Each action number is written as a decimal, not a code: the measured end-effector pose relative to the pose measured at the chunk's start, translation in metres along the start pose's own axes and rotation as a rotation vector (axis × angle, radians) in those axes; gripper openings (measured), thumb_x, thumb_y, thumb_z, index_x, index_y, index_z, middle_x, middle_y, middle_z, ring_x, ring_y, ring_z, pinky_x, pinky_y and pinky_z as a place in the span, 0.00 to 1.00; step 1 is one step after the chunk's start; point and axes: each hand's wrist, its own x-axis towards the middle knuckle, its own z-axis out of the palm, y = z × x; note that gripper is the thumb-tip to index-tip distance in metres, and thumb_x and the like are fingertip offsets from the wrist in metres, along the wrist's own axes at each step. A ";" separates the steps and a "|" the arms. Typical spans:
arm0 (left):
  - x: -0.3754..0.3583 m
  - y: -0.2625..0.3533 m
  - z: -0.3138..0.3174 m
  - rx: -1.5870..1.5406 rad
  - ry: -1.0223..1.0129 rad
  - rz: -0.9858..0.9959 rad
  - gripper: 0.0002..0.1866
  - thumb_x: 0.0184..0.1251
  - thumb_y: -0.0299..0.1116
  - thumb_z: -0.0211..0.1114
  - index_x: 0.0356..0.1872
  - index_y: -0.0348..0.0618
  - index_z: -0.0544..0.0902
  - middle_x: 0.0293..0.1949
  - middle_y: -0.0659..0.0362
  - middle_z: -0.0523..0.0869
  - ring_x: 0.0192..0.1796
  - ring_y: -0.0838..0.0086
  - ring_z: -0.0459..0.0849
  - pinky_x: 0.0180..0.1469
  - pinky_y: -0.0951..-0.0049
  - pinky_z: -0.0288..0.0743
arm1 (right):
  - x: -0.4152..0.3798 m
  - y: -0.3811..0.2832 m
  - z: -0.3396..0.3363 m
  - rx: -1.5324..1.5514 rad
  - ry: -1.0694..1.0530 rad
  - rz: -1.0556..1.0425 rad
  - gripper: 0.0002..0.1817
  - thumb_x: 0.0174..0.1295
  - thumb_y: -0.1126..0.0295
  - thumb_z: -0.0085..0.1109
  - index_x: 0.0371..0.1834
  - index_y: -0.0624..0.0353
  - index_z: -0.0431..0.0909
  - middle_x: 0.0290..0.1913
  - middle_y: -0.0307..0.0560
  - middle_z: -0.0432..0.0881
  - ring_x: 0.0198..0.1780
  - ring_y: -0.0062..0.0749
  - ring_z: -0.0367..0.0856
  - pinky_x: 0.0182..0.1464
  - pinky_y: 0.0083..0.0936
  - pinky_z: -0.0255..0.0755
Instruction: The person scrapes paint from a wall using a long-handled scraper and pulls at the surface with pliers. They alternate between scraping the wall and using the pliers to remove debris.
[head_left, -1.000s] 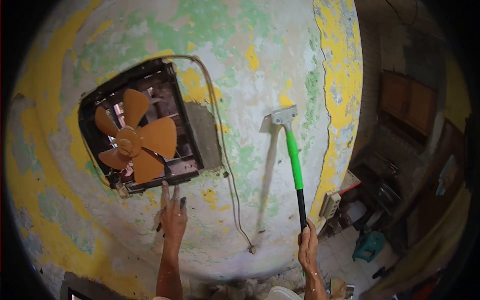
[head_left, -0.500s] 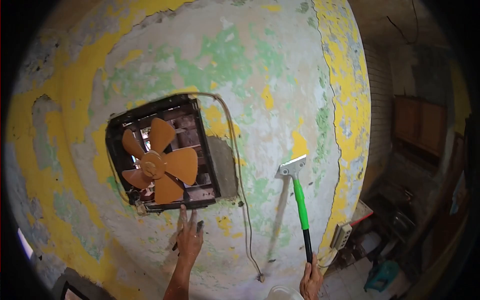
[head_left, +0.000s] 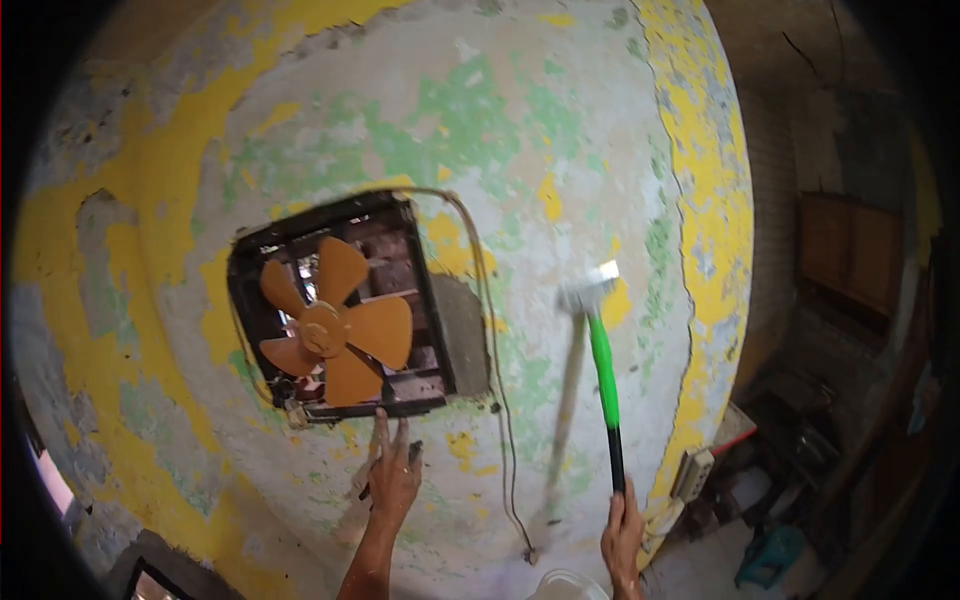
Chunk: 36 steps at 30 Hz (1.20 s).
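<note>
My right hand (head_left: 624,530) is wrapped around the black lower handle of a scraper (head_left: 604,370) with a bright green sleeve. The scraper's metal head is blurred, at a patch of yellow paint on the peeling wall (head_left: 520,330). My left hand (head_left: 395,475) rests near the bottom edge of a square black frame, two fingers stretched up to it. A dark, thin object (head_left: 415,452) shows on both sides of this hand, apparently held under the palm; its kind is hidden. Inside the frame sits a fan (head_left: 325,330) with orange blades.
A loose cable (head_left: 480,270) runs from the fan frame down the wall. A power strip (head_left: 692,474) hangs at the wall's right edge. A pale rounded object (head_left: 568,584) is at the bottom. Wooden cabinets (head_left: 848,250) and a teal stool (head_left: 770,556) are at right.
The scraper head has moved up the wall onto the yellow patch, and my right hand has risen with it. My left hand stays by the frame; the view has shifted slightly.
</note>
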 end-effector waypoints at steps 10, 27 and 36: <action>-0.002 -0.009 0.002 0.027 0.041 0.089 0.35 0.71 0.32 0.75 0.78 0.42 0.75 0.88 0.42 0.54 0.65 0.47 0.87 0.51 0.59 0.90 | -0.072 0.077 -0.012 -0.080 -0.057 0.063 0.25 0.85 0.64 0.50 0.79 0.64 0.73 0.24 0.52 0.74 0.25 0.34 0.73 0.29 0.35 0.66; 0.001 -0.001 0.012 0.053 0.025 -0.016 0.36 0.74 0.33 0.72 0.82 0.50 0.71 0.89 0.48 0.54 0.73 0.50 0.82 0.50 0.57 0.91 | -0.049 0.064 -0.002 0.083 -0.104 0.104 0.25 0.86 0.60 0.50 0.80 0.60 0.72 0.28 0.43 0.73 0.29 0.26 0.69 0.33 0.30 0.67; -0.002 -0.002 0.008 -0.007 0.029 -0.002 0.36 0.79 0.32 0.67 0.85 0.59 0.68 0.90 0.54 0.53 0.52 0.49 0.93 0.43 0.59 0.90 | -0.030 0.065 -0.011 0.099 -0.119 0.184 0.25 0.86 0.58 0.52 0.80 0.54 0.73 0.26 0.45 0.74 0.28 0.27 0.68 0.32 0.32 0.67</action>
